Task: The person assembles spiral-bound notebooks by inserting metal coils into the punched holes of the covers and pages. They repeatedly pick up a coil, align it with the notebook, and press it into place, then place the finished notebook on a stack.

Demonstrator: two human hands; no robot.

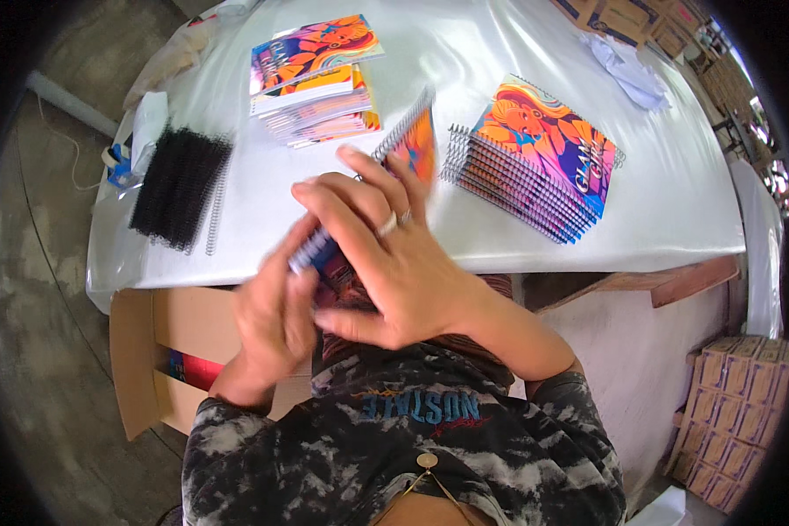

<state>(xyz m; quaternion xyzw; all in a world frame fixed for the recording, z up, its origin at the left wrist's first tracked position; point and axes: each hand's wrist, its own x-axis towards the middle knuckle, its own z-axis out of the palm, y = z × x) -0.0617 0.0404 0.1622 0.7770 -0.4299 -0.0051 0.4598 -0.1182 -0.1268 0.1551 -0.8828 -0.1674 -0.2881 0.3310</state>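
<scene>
You are holding one notebook (386, 188) in both hands above the surface's (675, 210) near edge.
Your left hand (276, 320) is gripping its low end, your right hand (394, 263) is wrapping over it; its spiral is running up-right toward two stacks (539, 158) of notebooks. One bundle of black coils (180, 184) is lying at left.

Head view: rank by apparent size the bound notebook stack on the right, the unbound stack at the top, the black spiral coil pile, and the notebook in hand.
1. Bound notebook stack.
2. Unbound stack.
3. Black coil pile.
4. Held notebook, mostly hidden by the hands and blurred, so its rank is unsure.
</scene>
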